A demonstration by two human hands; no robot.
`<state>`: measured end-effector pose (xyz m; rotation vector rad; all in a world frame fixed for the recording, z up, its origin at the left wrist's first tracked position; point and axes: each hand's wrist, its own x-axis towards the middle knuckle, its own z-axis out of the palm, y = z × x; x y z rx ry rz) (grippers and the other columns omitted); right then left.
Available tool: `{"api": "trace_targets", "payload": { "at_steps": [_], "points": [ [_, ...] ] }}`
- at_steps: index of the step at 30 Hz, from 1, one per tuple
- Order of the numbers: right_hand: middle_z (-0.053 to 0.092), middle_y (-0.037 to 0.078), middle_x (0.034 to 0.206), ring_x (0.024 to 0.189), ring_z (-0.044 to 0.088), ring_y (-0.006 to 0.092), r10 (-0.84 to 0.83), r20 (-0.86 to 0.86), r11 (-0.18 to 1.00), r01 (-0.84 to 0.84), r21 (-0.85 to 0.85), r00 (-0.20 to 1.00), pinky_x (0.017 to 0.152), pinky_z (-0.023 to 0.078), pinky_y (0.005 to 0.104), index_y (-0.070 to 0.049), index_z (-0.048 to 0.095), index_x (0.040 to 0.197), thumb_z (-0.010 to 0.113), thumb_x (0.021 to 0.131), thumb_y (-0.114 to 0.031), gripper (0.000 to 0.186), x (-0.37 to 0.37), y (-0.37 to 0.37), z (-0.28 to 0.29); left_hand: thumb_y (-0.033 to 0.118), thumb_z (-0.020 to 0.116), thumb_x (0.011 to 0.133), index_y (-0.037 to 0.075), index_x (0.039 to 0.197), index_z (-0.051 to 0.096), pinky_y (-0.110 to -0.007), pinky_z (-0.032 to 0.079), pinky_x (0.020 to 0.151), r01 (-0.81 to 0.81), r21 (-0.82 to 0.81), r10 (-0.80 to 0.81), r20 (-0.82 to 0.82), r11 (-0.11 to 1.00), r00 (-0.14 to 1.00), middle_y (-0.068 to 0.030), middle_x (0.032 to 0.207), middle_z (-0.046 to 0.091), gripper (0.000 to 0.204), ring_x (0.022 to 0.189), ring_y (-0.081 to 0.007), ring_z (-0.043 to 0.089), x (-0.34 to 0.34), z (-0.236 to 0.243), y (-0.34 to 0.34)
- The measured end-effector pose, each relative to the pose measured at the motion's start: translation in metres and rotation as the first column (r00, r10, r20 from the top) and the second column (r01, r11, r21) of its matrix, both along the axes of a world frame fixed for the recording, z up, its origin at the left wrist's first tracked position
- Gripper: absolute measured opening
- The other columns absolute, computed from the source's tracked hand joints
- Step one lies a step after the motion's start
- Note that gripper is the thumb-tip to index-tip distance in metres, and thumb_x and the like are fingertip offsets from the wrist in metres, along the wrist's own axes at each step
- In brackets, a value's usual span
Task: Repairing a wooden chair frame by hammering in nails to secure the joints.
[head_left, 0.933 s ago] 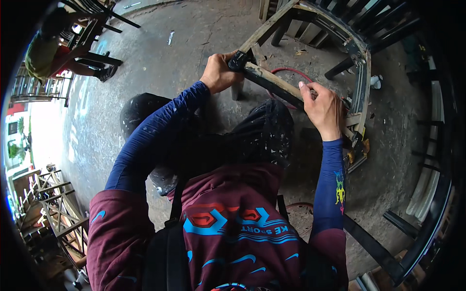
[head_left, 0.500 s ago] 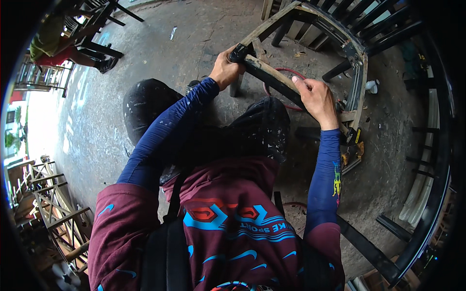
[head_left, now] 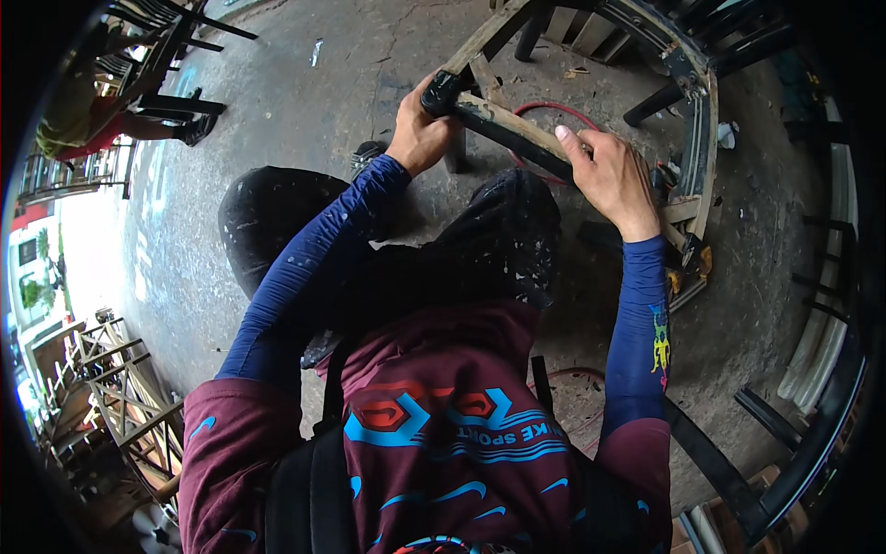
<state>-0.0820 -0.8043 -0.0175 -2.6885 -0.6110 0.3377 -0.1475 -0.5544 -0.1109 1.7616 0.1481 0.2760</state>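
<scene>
In front of my knees stands a black-painted wooden chair frame [head_left: 517, 132], with bare pale wood along the upper edges of its open seat. My left hand [head_left: 420, 129] is closed round the near left corner, beside a rounded black leg top. Farther right, my right hand [head_left: 614, 180] grips the near rail, its thumb lying along the bare wood and the other fingers hidden below. Through the open seat I see a red hose [head_left: 558, 106] curving over the concrete floor.
Black slats [head_left: 738, 28] rise at the far right. A small white object [head_left: 727, 136] lies beyond the frame. At the far left a person [head_left: 88, 115] is among dark chairs. Unpainted wooden frames [head_left: 129, 406] are stacked at lower left; a long black piece [head_left: 711, 462] lies at lower right.
The whole view has shifted a little. Both hands keep their places on the chair frame, and the right thumb still lies on the rail. The person at far left now appears closer to the picture's edge.
</scene>
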Motion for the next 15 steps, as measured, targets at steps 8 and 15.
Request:
{"api": "trace_targets", "payload": {
  "at_steps": [8,15],
  "points": [
    [0.063,0.023,0.071,0.07,0.064,0.0417,0.028,-0.014,0.998,-0.029,-0.06,1.0,0.064,0.049,0.0498,-0.001,0.065,0.076,0.052,0.099,-0.049,0.055,-0.002,0.003,0.006,-0.004,0.064,0.076,0.001,0.128,0.054,-0.032,0.048,0.096,0.089,-0.07,-0.088,0.027,0.994,0.996,-0.0075,0.111,0.066,0.053,0.105,-0.0174,0.061,-0.002,-0.005,0.011],
    [0.061,0.025,0.071,0.07,0.062,0.0443,0.051,-0.002,0.998,-0.051,-0.03,0.999,0.063,0.046,0.0504,0.002,0.063,0.079,0.051,0.101,-0.047,0.055,-0.001,0.002,0.004,-0.002,0.066,0.078,0.006,0.144,0.049,-0.031,0.045,0.102,0.046,-0.098,-0.046,0.002,0.994,0.999,-0.0078,0.122,0.068,0.068,0.113,-0.0161,0.061,0.005,-0.009,0.003]
  ]
}}
